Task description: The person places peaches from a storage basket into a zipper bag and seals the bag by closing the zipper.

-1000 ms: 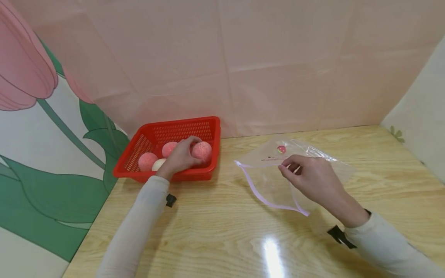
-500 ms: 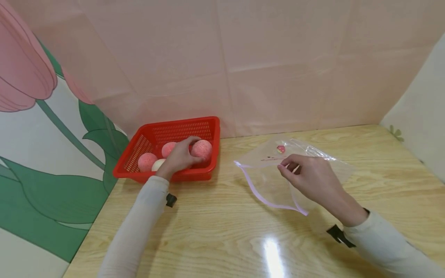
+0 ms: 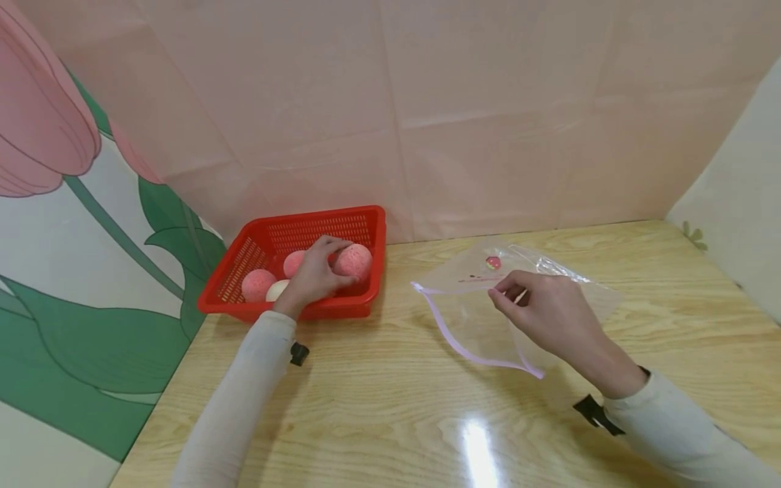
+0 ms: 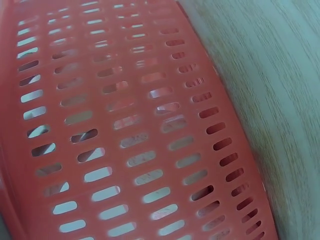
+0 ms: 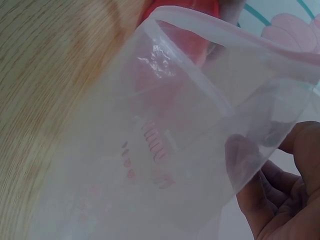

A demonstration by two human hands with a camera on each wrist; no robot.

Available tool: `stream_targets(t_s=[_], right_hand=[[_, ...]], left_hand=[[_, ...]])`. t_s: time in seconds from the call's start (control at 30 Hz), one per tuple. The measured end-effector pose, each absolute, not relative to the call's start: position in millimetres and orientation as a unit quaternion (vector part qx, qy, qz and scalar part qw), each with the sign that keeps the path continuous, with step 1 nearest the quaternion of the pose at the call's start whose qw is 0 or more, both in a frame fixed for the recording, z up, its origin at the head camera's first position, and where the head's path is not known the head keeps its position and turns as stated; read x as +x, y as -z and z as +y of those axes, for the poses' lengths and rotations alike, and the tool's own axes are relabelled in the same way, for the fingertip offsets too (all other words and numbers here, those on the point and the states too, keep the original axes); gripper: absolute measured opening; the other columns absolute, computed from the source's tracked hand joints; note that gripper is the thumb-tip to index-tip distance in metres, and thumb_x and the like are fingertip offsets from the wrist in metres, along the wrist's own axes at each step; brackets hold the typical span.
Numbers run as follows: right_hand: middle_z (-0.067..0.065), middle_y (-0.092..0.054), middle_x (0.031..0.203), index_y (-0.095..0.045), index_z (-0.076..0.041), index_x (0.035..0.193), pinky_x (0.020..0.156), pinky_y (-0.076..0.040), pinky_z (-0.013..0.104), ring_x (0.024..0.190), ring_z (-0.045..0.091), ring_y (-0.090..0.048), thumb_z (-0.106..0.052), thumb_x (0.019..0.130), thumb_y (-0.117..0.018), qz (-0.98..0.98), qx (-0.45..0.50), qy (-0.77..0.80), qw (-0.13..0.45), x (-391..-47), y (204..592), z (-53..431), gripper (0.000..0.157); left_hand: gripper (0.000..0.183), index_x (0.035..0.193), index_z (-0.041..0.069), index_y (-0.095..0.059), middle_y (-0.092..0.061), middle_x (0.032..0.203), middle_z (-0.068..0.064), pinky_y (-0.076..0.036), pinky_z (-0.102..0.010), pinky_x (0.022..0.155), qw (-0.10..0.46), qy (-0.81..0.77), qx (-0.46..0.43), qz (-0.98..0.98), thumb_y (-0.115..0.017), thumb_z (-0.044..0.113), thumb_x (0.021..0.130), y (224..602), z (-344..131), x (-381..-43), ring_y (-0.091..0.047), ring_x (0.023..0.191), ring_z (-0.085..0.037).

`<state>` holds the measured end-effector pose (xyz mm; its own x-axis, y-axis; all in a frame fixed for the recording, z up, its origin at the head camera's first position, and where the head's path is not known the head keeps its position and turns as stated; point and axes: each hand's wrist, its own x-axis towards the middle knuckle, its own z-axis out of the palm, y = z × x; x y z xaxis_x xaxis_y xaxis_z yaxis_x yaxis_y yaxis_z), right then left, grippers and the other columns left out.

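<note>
My left hand reaches into the red plastic basket, fingers and thumb curled round a speckled pink ball at its right end. Two more pink balls and a cream ball lie left of that hand. The basket's slotted wall fills the left wrist view and hides the left hand there. My right hand pinches a clear zip bag between thumb and forefinger. The bag has a lilac zip edge and a strawberry print; its mouth gapes toward the left front.
Both basket and bag are on a light wood-grain table. A pink sheet hangs behind the table, and a tulip-patterned wall stands at the left. Small black clips sit at both wrists.
The fingers of my left hand have lifted slightly over the pink ball, which stays at the basket's right end. My right hand and the bag have hardly moved.
</note>
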<state>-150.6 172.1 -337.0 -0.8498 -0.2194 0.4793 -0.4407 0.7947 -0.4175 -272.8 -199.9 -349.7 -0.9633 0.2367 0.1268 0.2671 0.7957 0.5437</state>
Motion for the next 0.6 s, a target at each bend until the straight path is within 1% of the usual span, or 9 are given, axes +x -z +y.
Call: stream_targets(t_s=[0.13, 0.3, 0.47, 0.6], right_hand=[[-0.009, -0.071, 0.07, -0.073, -0.019, 0.08, 0.056, -0.048, 0.023, 0.059, 0.005, -0.064, -0.019, 0.088, -0.07, -0.924, 0.176, -0.268, 0.209, -150.7, 336.7, 171.3, 0.009], [-0.008, -0.071, 0.071, -0.073, -0.018, 0.081, 0.056, -0.048, 0.023, 0.059, 0.005, -0.064, -0.02, 0.089, -0.07, -0.926, 0.17, -0.269, 0.203, -150.8, 336.0, 171.2, 0.01], [-0.007, -0.072, 0.071, -0.074, -0.017, 0.081, 0.055, -0.048, 0.023, 0.059, 0.006, -0.065, -0.02, 0.089, -0.07, -0.926, 0.17, -0.271, 0.202, -151.2, 336.4, 171.1, 0.01], [-0.006, -0.073, 0.072, -0.074, -0.017, 0.08, 0.055, -0.048, 0.023, 0.059, 0.007, -0.065, -0.019, 0.088, -0.071, -0.924, 0.169, -0.272, 0.209, -151.3, 337.5, 170.7, 0.009]], left_hand=[[0.07, 0.139, 0.021, -0.057, -0.052, 0.135, -0.001, -0.055, -0.047, 0.099, 0.041, 0.3, -0.12, -0.945, -0.086, 0.031, 0.076, 349.2, -201.3, -271.4, -0.053, 0.116, -0.025], [0.072, 0.141, 0.022, -0.056, -0.051, 0.141, -0.001, -0.052, -0.048, 0.102, 0.055, 0.313, -0.101, -0.943, -0.086, 0.031, 0.077, 346.5, -201.0, -268.5, -0.052, 0.123, -0.025], [0.071, 0.142, 0.019, -0.055, -0.051, 0.14, -0.004, -0.051, -0.048, 0.104, 0.099, 0.329, -0.089, -0.935, -0.086, 0.028, 0.078, 345.8, -202.0, -266.9, -0.051, 0.125, -0.027], [0.071, 0.142, 0.016, -0.054, -0.052, 0.137, -0.006, -0.053, -0.046, 0.101, 0.141, 0.334, -0.078, -0.929, -0.085, 0.027, 0.079, 345.1, -202.7, -265.9, -0.052, 0.122, -0.027]])
